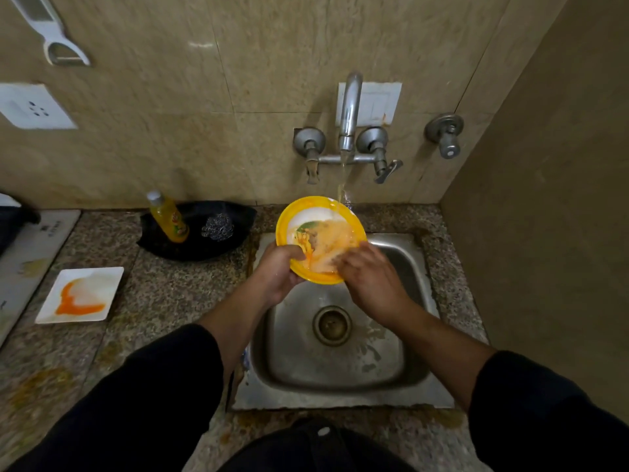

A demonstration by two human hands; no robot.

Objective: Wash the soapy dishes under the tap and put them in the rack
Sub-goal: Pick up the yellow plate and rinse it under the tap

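A round yellow-rimmed plate (306,216) with a white, printed centre is tilted over the steel sink (340,379), its far edge under the stream running from the tap (350,110). My left hand (282,270) grips the plate's near-left rim. My right hand (371,277) lies on the plate's face at the near right, fingers blurred against the orange-smeared surface. A square white plate (98,281) smeared with orange sits on the counter to the left.
A black dish (235,219) behind the sink's left corner holds a yellow soap bottle (168,216) and a steel scrubber (218,227). A stove edge (30,253) lies far left. A wall (544,199) closes the right side. No rack is in view.
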